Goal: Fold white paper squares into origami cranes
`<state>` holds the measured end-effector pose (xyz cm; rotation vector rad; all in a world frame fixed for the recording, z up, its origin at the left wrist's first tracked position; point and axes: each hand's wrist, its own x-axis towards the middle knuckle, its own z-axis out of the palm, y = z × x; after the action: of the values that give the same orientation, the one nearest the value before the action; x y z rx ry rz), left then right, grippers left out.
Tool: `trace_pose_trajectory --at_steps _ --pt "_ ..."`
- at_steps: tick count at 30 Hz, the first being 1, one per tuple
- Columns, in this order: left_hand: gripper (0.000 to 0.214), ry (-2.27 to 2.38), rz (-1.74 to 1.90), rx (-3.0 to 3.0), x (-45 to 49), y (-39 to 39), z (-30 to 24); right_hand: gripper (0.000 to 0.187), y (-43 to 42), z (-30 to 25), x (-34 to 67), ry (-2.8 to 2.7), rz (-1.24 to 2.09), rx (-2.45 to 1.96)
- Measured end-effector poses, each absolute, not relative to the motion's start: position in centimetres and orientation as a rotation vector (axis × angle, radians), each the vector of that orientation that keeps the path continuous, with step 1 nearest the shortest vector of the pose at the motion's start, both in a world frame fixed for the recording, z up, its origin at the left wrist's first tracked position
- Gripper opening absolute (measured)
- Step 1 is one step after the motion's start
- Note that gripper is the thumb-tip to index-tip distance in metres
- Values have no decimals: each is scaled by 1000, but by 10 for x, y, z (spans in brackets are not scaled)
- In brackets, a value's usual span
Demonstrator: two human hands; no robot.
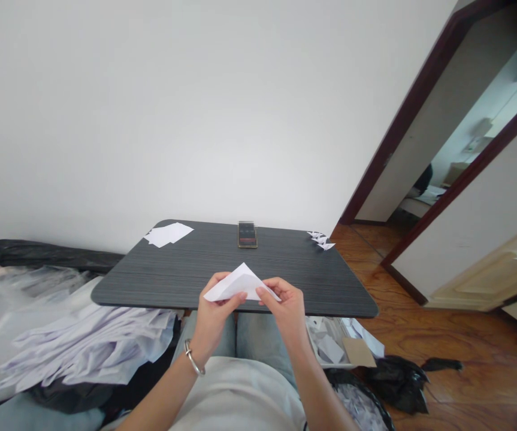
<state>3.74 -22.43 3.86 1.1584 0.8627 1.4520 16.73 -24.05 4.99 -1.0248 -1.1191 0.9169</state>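
Note:
A white sheet of paper [244,280], folded to a peak at its top, is held up just over the front edge of the dark table [186,263]. My left hand [217,305] pinches its left part, thumb on the near side and fingers behind. On the right part, my right hand [284,299] grips in the same way, with the thumb pressed near the lower edge. Both hands are closed on the paper. The fingertips behind the sheet are partly hidden.
White sheets [168,234] lie at the table's back left. A phone [247,234] is at the back middle, and several small folded paper pieces [321,240] sit at the back right. Piled white cloth [91,347] is at lower left; a box of papers [330,344] is below right.

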Motion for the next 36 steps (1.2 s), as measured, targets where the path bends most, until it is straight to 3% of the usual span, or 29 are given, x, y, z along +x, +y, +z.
trace_pose_trajectory --at_steps 24,36 --pt "31 830 1494 1162 38 -226 41 7 -258 64 166 -1333 622 -1065" --pt "30 827 1498 1165 37 -225 40 6 -257 62 167 -1308 657 -1081"
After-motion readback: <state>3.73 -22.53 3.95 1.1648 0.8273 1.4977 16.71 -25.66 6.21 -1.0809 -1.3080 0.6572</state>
